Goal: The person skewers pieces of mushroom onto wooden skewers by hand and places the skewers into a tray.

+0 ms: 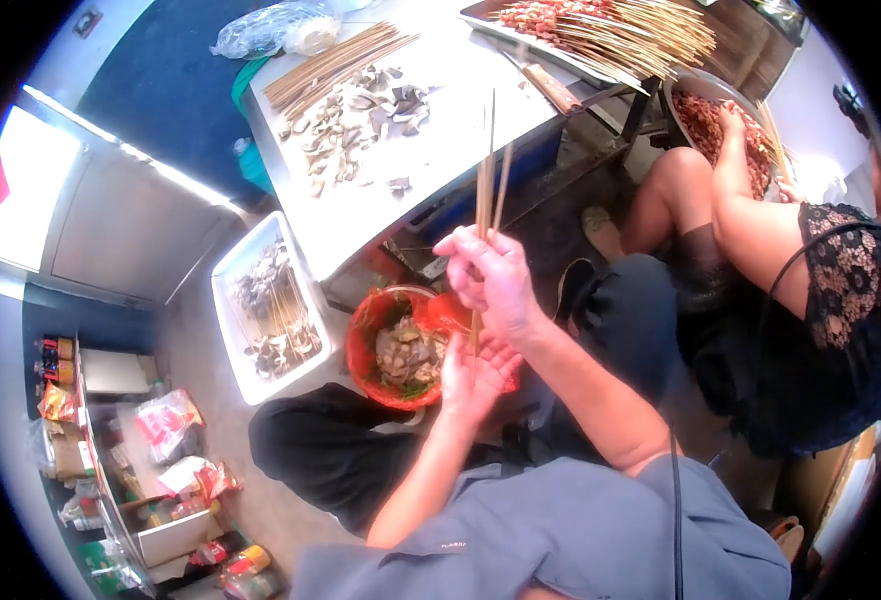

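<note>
Right hand (490,282) closed round a few thin wooden sticks (484,195); the sticks pass through the grip, most of their length beyond the fist and short ends below it. Long axis runs roughly away from the wearer's body, far ends pointing past the edge of the white table (360,215); one stick splays slightly aside. Left hand (478,378) lies palm up, ungripped, beneath the lower ends; contact cannot be determined. Red basin (362,365) of food stands just beside the left hand.
</note>
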Available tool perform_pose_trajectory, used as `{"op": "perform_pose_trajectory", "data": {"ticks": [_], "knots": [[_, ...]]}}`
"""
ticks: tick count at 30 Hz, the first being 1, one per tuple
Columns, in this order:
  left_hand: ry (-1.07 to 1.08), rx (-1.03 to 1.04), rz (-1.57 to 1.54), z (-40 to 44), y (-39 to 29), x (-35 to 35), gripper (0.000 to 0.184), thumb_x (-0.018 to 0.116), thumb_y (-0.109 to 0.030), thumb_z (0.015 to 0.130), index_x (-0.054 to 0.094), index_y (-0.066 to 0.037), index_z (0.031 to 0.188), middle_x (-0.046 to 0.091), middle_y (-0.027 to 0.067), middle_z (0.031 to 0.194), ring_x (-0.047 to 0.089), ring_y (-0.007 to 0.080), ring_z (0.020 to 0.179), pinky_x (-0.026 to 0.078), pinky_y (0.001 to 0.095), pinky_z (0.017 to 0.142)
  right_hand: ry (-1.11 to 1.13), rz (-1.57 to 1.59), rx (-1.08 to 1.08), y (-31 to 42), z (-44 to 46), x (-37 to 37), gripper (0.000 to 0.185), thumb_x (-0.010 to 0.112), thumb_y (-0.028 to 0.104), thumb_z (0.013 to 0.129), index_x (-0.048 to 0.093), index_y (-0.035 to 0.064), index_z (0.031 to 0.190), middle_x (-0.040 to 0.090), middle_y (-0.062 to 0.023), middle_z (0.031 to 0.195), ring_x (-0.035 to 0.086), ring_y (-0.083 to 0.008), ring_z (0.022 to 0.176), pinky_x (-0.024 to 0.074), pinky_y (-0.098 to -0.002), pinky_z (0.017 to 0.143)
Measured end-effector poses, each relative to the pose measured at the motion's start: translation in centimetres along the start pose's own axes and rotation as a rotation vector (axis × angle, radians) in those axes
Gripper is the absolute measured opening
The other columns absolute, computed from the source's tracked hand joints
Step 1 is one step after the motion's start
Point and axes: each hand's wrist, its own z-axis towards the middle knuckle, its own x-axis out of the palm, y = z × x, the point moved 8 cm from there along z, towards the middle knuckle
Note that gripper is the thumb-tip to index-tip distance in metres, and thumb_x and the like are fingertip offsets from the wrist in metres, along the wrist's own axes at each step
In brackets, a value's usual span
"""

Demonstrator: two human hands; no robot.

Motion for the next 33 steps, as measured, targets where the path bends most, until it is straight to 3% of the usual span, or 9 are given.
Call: {"op": "perform_pose_trajectory", "data": {"ticks": [2, 6, 8, 13, 14, 16, 18, 29, 33], "knots": [[-0.259, 0.190, -0.057, -0.4, -2.2, 1.6, 0.049, 0.037, -0.046, 0.099, 0.054, -0.006, 0.122, 0.060, 0.0150, 0.116, 0.054, 0.0309, 0.115, 0.043, 0.0459, 0.099, 0.014, -0.050, 0.083, -1.7, -0.4, 0.7, 0.025, 0.053, 0.023, 0.099, 0.064, 0.0037, 0.088, 0.052, 0.0031, 0.058, 0.037, -0.0004, 0.044, 0.0271, -0.0169, 0.039], [0.001, 0.280, 0.043, 0.1, -4.7, 4.5, 0.047, 0.033, -0.043, 0.101, 0.050, -0.007, 0.125, 0.060, 0.0148, 0.113, 0.060, 0.0326, 0.105, 0.049, 0.0461, 0.092, 0.050, -0.149, 0.105, -5.6, -1.2, 2.0, 0.029, 0.052, 0.029, 0.099, 0.064, 0.0036, 0.092, 0.054, 0.0031, 0.063, 0.042, -0.0013, 0.051, 0.0304, -0.0167, 0.045], [-0.153, 0.306, 0.077, -0.8, -5.6, 6.4, 0.035, 0.041, -0.031, 0.101, 0.054, -0.004, 0.119, 0.062, 0.0128, 0.108, 0.063, 0.0275, 0.097, 0.051, 0.0399, 0.086, 0.084, -0.259, 0.031, -6.1, -1.6, 2.8, 0.033, 0.050, 0.033, 0.099, 0.066, 0.0039, 0.094, 0.054, 0.0031, 0.063, 0.045, -0.0064, 0.054, 0.0336, -0.0219, 0.049], [-0.275, 0.440, 0.347, -0.8, -8.5, 6.3, 0.042, 0.042, -0.040, 0.102, 0.048, -0.010, 0.130, 0.049, 0.0010, 0.122, 0.045, 0.0138, 0.117, 0.035, 0.0307, 0.101, -0.037, -0.360, -0.209, -4.0, -0.7, 1.6, 0.032, 0.052, 0.029, 0.098, 0.065, 0.0009, 0.091, 0.055, -0.0004, 0.061, 0.051, -0.0079, 0.058, 0.0411, -0.0258, 0.052], [-0.273, 0.435, 0.354, -0.7, -9.0, 6.0, 0.042, 0.042, -0.040, 0.102, 0.048, -0.010, 0.130, 0.049, 0.0010, 0.122, 0.045, 0.0138, 0.117, 0.035, 0.0307, 0.101, -0.043, -0.356, -0.214, -3.5, -0.4, 1.2, 0.032, 0.052, 0.029, 0.098, 0.065, 0.0009, 0.091, 0.055, -0.0004, 0.061, 0.051, -0.0079, 0.058, 0.0411, -0.0258, 0.052], [-0.247, 0.726, 0.730, -1.6, -12.0, 6.8, 0.021, 0.049, -0.016, 0.098, 0.058, -0.002, 0.111, 0.066, 0.0098, 0.096, 0.064, 0.0204, 0.087, 0.052, 0.0323, 0.076, -0.109, -0.399, -0.219, -2.1, 0.0, 0.1, 0.029, 0.052, 0.025, 0.098, 0.064, 0.0002, 0.091, 0.056, -0.0009, 0.061, 0.053, -0.0075, 0.059, 0.0433, -0.0268, 0.053], [-0.235, 0.873, 0.849, -3.1, -13.7, 11.2, 0.014, 0.053, -0.005, 0.094, 0.060, -0.001, 0.104, 0.066, 0.0084, 0.088, 0.063, 0.0148, 0.074, 0.051, 0.0260, 0.069, -0.132, -0.349, -0.212, -1.3, 0.6, -0.6, 0.025, 0.051, 0.021, 0.099, 0.063, 0.0005, 0.090, 0.055, 0.0003, 0.063, 0.050, -0.0058, 0.058, 0.0416, -0.0231, 0.052], [-0.174, 1.231, 1.647, 5.0, -27.5, 25.3, 0.017, 0.054, -0.002, 0.090, 0.062, 0.003, 0.104, 0.066, 0.0070, 0.090, 0.061, 0.0108, 0.071, 0.048, 0.0226, 0.062, -0.286, -0.144, -0.060, 0.2, 1.1, -2.4, 0.011, 0.052, 0.012, 0.097, 0.055, 0.0023, 0.099, 0.055, 0.0005, 0.069, 0.045, -0.0035, 0.056, 0.0366, -0.0196, 0.050], [-0.079, 1.415, 1.909, 9.5, -29.8, 28.2, 0.025, 0.053, 0.001, 0.084, 0.069, -0.004, 0.102, 0.067, 0.0087, 0.088, 0.063, 0.0173, 0.076, 0.050, 0.0278, 0.070, -0.279, -0.151, -0.068, 0.2, 1.2, -2.3, 0.010, 0.053, 0.009, 0.095, 0.053, 0.0009, 0.102, 0.057, 0.0000, 0.070, 0.044, -0.0024, 0.056, 0.0360, -0.0191, 0.049]]}}
